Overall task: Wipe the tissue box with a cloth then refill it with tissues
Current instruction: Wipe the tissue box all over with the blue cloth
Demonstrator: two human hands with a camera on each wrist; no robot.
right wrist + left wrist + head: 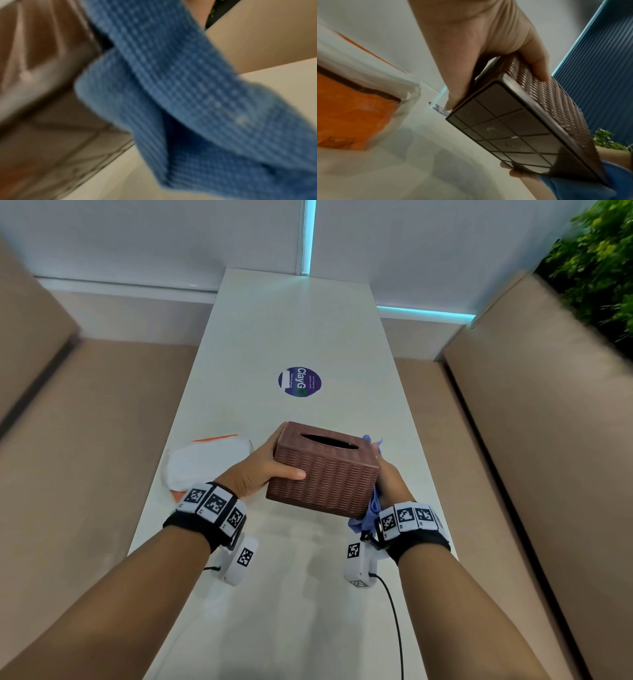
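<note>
A brown woven-pattern tissue box (325,470) is lifted off the white table (294,330), its slot facing up. My left hand (260,467) grips its left end, thumb across the front face. In the left wrist view the box's gridded underside (510,128) shows, with my left hand (488,54) curled round it. My right hand (390,481) presses a blue cloth (371,508) against the box's right end; most of its fingers are hidden. The right wrist view is filled by the hanging blue cloth (197,108) beside the box (42,108). A white and orange tissue pack (205,460) lies left of the box.
A round purple sticker (299,381) sits on the table beyond the box. Tan bench seats (102,422) run along both sides. A green plant (596,258) stands at the far right. The wall lies behind the table's far end.
</note>
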